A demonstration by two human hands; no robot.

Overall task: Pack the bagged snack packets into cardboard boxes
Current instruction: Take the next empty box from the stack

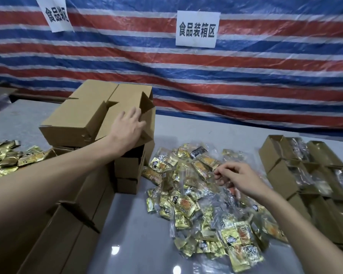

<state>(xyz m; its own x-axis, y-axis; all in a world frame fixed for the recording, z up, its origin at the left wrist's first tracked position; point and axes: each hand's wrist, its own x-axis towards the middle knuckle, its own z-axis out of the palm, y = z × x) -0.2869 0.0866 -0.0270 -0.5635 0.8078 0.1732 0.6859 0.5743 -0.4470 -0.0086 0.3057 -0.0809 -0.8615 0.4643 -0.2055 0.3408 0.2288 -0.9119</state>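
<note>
A heap of clear bags holding gold snack packets [202, 204] lies on the grey table in front of me. My right hand [240, 179] hovers over the heap's far side, fingers curled down and pinching the clear plastic of a bag. My left hand [128, 128] reaches to the top of a stack of empty cardboard boxes [81, 117] on the left and grips the open end of the rightmost upper box [127, 99], fingers inside by its flap.
More cardboard boxes [67, 224] are stacked along the near left. Open boxes filled with bagged packets [305, 175] stand in rows at the right. Loose gold packets [6, 157] lie at the far left. A striped tarp with paper signs [196, 28] hangs behind the table.
</note>
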